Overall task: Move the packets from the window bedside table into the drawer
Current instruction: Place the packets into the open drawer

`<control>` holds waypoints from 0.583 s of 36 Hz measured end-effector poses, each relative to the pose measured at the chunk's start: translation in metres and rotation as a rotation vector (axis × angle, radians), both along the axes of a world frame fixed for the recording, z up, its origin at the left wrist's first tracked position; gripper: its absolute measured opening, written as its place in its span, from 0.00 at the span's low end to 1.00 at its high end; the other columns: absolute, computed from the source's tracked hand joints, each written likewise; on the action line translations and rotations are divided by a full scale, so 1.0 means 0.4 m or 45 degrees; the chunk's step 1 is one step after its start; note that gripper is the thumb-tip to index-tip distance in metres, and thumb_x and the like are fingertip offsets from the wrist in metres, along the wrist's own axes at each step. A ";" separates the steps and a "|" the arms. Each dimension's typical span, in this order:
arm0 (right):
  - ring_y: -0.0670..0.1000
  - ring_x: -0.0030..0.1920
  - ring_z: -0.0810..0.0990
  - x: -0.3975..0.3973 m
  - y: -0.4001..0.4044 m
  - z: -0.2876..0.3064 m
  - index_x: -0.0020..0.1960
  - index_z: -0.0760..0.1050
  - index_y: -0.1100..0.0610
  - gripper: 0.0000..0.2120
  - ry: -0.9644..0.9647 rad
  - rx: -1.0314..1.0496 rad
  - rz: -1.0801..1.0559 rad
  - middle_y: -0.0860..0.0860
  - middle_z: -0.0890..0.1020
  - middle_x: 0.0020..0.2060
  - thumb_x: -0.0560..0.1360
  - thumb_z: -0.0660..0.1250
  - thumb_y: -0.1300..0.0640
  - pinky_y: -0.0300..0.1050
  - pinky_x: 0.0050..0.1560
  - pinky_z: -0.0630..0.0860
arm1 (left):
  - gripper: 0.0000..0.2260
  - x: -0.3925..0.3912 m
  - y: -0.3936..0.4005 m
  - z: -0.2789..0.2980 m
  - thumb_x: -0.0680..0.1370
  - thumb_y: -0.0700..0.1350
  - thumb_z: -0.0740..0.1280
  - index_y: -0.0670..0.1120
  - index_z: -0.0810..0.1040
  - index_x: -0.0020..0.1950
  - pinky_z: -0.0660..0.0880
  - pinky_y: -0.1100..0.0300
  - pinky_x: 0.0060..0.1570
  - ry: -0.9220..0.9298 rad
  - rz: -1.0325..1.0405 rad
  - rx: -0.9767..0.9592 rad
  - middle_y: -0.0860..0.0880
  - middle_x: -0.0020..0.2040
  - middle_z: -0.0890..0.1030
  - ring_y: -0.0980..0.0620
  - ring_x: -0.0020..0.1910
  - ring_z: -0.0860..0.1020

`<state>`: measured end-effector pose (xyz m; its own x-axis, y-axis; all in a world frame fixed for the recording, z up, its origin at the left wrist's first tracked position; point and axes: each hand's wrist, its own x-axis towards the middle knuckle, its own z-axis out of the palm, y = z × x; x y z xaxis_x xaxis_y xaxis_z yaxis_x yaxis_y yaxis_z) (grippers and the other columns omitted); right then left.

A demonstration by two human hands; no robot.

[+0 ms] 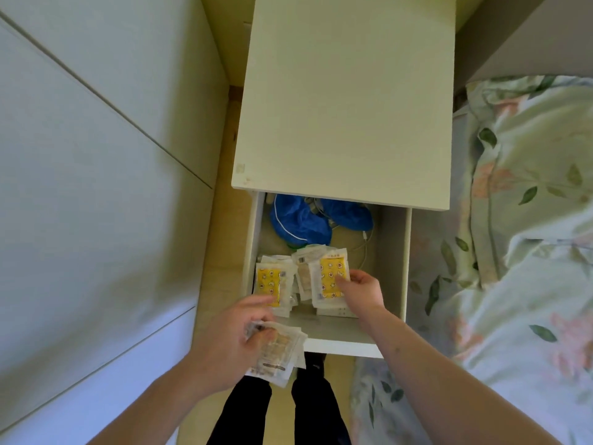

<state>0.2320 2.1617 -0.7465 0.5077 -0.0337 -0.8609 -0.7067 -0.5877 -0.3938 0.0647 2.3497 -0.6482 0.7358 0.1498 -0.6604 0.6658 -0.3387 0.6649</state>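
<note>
Left hand (232, 340) grips stack of clear plastic packets (278, 351) over front edge of open white drawer (340, 340); right hand (361, 292) pinches yellow-printed packet (330, 277) inside.

White bedside table (346, 101), top bare. Its drawer (340, 340) is pulled open; inside, at the back, blue crumpled fabric (301, 223) w/ a white cable (364, 242) beside it. Nearer the front, two piles of clear packets: left pile (272, 284), right pile (327, 277), both yellow-printed on top, lying on the drawer floor.
</note>
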 end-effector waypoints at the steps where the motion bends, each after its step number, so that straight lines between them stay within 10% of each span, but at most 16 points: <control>1: 0.51 0.49 0.85 -0.001 0.004 -0.015 0.58 0.81 0.52 0.10 -0.008 -0.038 0.032 0.48 0.86 0.49 0.77 0.71 0.54 0.52 0.56 0.82 | 0.05 -0.004 0.001 -0.002 0.79 0.46 0.70 0.57 0.83 0.47 0.70 0.57 0.69 0.001 0.013 -0.004 0.70 0.67 0.72 0.65 0.69 0.70; 15: 0.51 0.51 0.79 -0.059 0.033 -0.100 0.65 0.76 0.53 0.17 -0.125 -0.287 0.185 0.50 0.83 0.57 0.76 0.70 0.59 0.41 0.48 0.76 | 0.07 -0.021 0.031 -0.011 0.79 0.43 0.70 0.56 0.84 0.49 0.79 0.65 0.51 -0.026 0.135 -0.048 0.66 0.57 0.79 0.62 0.59 0.77; 21: 0.48 0.52 0.82 -0.085 0.012 -0.008 0.58 0.79 0.48 0.12 -0.007 0.057 0.170 0.46 0.84 0.54 0.77 0.71 0.58 0.44 0.50 0.82 | 0.09 0.003 0.032 0.020 0.79 0.42 0.70 0.57 0.84 0.50 0.75 0.73 0.42 -0.023 0.230 -0.037 0.69 0.52 0.80 0.66 0.54 0.78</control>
<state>0.1980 2.1665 -0.7496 0.5096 0.0730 -0.8573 -0.6212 -0.6582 -0.4252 0.0660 2.3624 -0.6403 0.7102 0.2617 -0.6535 0.7020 -0.1948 0.6850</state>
